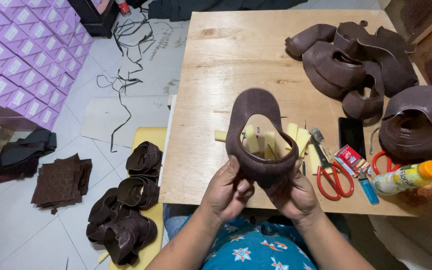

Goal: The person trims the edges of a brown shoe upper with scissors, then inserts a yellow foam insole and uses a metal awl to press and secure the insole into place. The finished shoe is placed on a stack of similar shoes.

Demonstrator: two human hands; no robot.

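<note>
Holding a dark brown shoe upper up over the near edge of the bench, both hands have their grip clamped on its lower, closed end: the left hand pinches it from the left with the thumb on the near face, and the right hand pinches it from the right, the two hands just beside each other. The shoe upper stands roughly upright, its rounded end at the top and its oval opening facing the camera, so that the yellow foam pieces lying on the bench behind show through the hole and to either side. Just right of those lie red-handled scissors, a small red and white packet, a blue lighter, a black phone and a plastic bottle with an orange cap lying on its side. Farther back on the right of the bench sits a heap of more brown uppers, and a large brown one rests at the right edge. Left of the bench, a yellow stool or cushion carries another pile of finished brown pieces. On the tiled floor beyond are flat brown leather cut-outs, black scraps, thin black strips and a stack of purple boxes.
</note>
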